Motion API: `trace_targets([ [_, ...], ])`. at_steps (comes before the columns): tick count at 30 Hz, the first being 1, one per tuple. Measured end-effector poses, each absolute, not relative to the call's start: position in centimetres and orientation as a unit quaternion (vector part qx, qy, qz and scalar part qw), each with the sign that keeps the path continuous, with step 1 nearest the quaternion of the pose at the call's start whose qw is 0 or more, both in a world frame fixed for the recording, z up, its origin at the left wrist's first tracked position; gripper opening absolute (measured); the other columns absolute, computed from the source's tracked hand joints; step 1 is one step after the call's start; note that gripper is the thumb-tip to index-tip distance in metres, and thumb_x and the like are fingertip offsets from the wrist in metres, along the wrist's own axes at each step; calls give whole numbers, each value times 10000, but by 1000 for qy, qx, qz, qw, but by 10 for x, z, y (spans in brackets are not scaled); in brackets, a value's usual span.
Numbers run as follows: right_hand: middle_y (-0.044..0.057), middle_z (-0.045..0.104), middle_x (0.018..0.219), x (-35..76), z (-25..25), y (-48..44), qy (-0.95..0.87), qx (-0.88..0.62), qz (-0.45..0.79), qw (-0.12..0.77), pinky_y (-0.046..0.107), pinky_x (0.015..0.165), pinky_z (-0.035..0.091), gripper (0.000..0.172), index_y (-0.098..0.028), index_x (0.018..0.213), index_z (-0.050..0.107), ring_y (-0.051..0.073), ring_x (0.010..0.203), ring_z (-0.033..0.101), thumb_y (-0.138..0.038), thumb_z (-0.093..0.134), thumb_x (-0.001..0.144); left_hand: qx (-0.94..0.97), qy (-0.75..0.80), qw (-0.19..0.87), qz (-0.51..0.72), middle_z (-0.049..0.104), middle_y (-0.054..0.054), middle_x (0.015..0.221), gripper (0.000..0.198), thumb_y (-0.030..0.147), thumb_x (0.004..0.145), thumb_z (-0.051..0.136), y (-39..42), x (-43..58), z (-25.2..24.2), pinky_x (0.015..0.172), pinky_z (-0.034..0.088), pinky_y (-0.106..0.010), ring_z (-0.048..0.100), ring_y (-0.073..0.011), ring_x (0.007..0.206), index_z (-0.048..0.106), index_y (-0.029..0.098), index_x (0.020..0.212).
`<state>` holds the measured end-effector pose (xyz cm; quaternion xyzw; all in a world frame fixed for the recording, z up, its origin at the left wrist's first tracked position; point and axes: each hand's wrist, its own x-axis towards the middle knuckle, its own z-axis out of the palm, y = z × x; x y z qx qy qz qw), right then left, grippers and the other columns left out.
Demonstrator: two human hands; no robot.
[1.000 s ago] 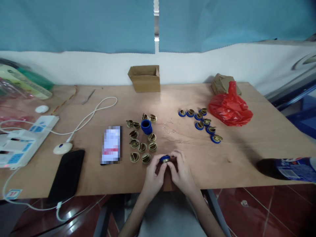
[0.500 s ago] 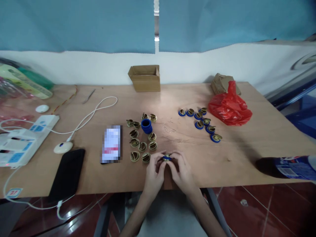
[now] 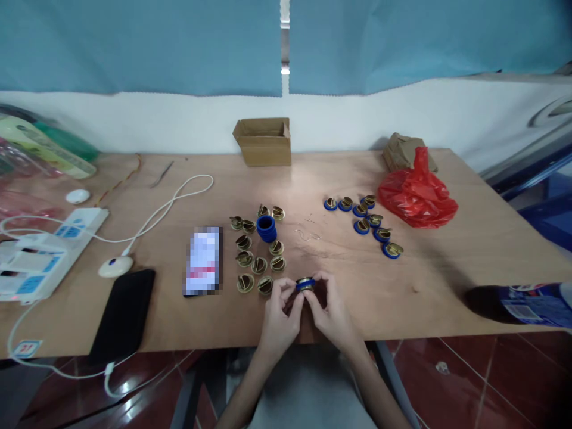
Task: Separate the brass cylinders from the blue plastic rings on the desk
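Note:
My left hand (image 3: 281, 310) and my right hand (image 3: 331, 308) pinch a round brass-coloured fitting with a blue ring (image 3: 305, 284) between them, just above the front of the table. Thumbs press its near side, and fingertips curl round its two sides. Left of my hands lie several brass-coloured fittings without rings (image 3: 259, 265), some with a raised bar across the top. Among them stands a stack of blue rings (image 3: 267, 229). Over to the right, several fittings seated on blue rings (image 3: 361, 226) rest in a loose group.
A phone with a lit screen (image 3: 203, 262), a dark phone (image 3: 123, 313) and a white power strip (image 3: 58, 256) lie left. An open cardboard box (image 3: 263, 149) stands at the back. A red plastic bag (image 3: 417, 196) and a lying bottle (image 3: 518, 302) are right.
The fitting between my hands has tilted and shows more of its blue ring and brass side. My right fingers have shifted slightly outward along its edge.

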<state>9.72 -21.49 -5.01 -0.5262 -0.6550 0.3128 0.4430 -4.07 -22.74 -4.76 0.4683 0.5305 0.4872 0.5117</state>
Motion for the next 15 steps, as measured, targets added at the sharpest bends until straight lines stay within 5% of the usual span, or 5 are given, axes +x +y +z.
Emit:
trace_targets([
  [5,40,600,952,96,-42,-216,-650,-512,333,451,347,849,546,97,-237,924,491,203,960,627,-142,504,937,506,550,478,462,736,-36,923,102,271,927,590,-230,-40,-41,784,568,-280,743,-191,894,520,221,982],
  [15,86,635,1134,98,-21,-221,-671,-452,369,457,406,981,525,207,-244,1125,599,249,1142,609,-210,582,921,450,573,427,535,680,-23,873,130,320,928,610,-228,-42,-44,723,565,-256,705,-169,820,554,215,978],
])
